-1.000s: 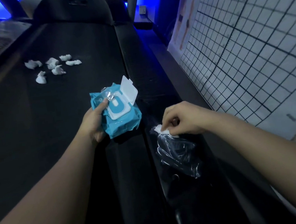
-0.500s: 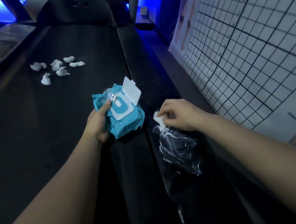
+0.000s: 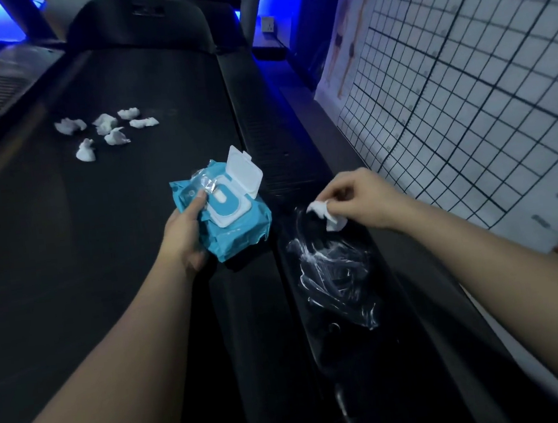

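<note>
My left hand (image 3: 184,238) grips the blue wipes pack (image 3: 238,226), lid flipped up. My right hand (image 3: 362,199) pinches a crumpled wipe (image 3: 330,218) just over the clear bag (image 3: 337,274), the two hands well apart. Left of my left hand the dark belt (image 3: 66,233) runs wide, while the gridded wall (image 3: 466,105) stands close beside my right.

Wipe pack (image 3: 234,229) in my left hand (image 3: 183,235): soft blue plastic film, slightly glossy; hard smooth white plastic flip lid (image 3: 245,171). Wad (image 3: 328,214) pinched in my right hand (image 3: 360,199): crumpled white tissue, matt. Bag (image 3: 337,274): thin clear plastic, shiny, creased. Treadmill belt (image 3: 66,233): matt black, finely textured.
</note>
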The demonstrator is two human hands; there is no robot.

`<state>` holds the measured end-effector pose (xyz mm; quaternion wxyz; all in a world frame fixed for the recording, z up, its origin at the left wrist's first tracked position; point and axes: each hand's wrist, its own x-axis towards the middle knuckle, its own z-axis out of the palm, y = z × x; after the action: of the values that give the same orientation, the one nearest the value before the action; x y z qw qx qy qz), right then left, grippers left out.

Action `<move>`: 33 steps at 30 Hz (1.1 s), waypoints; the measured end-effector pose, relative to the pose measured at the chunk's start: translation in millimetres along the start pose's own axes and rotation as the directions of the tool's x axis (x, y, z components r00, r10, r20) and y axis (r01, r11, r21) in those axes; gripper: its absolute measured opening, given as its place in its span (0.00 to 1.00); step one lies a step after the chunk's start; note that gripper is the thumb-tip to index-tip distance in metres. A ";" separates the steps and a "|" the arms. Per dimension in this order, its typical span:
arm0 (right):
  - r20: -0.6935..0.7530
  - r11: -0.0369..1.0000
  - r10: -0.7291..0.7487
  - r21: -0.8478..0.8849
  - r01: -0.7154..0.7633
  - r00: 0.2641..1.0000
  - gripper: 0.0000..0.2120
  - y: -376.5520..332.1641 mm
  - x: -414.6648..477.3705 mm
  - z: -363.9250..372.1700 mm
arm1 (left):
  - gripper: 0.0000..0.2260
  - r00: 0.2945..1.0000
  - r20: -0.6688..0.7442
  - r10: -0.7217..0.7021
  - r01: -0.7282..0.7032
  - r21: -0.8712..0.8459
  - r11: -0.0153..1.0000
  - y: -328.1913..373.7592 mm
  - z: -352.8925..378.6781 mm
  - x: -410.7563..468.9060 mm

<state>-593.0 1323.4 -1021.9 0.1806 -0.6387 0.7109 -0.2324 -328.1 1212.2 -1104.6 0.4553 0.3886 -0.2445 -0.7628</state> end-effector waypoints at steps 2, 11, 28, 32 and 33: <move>-0.122 1.000 -0.004 -0.020 0.001 0.993 0.10 8.5 9.1 8.6 | 0.15 1.000 -0.005 0.003 -0.003 0.007 1.000 0.1 0.2 -0.3; -0.088 1.000 -0.020 -0.006 0.020 0.996 0.10 3.0 30.8 52.3 | 0.13 1.000 0.001 -0.004 0.004 0.027 1.000 2.0 1.0 1.6; -0.208 0.929 0.188 0.355 -0.105 0.960 0.11 -1.9 40.2 6.0 | 0.12 0.999 0.031 -0.035 0.036 -0.019 0.999 2.4 -0.1 3.3; -0.203 0.999 0.016 0.035 -0.009 0.979 0.12 0.0 40.8 26.5 | 0.15 0.998 0.031 -0.057 0.058 -0.036 0.998 2.6 -1.9 5.0; -0.150 0.999 -0.030 -0.031 0.025 0.988 0.13 -2.0 38.8 33.6 | 0.16 0.997 0.036 -0.066 0.067 -0.040 0.997 2.6 -2.1 5.2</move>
<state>-577.4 1281.4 -1047.0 0.1142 -0.6317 0.7169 -0.2721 -326.5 1206.4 -1105.8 0.4333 0.3737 -0.2234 -0.7891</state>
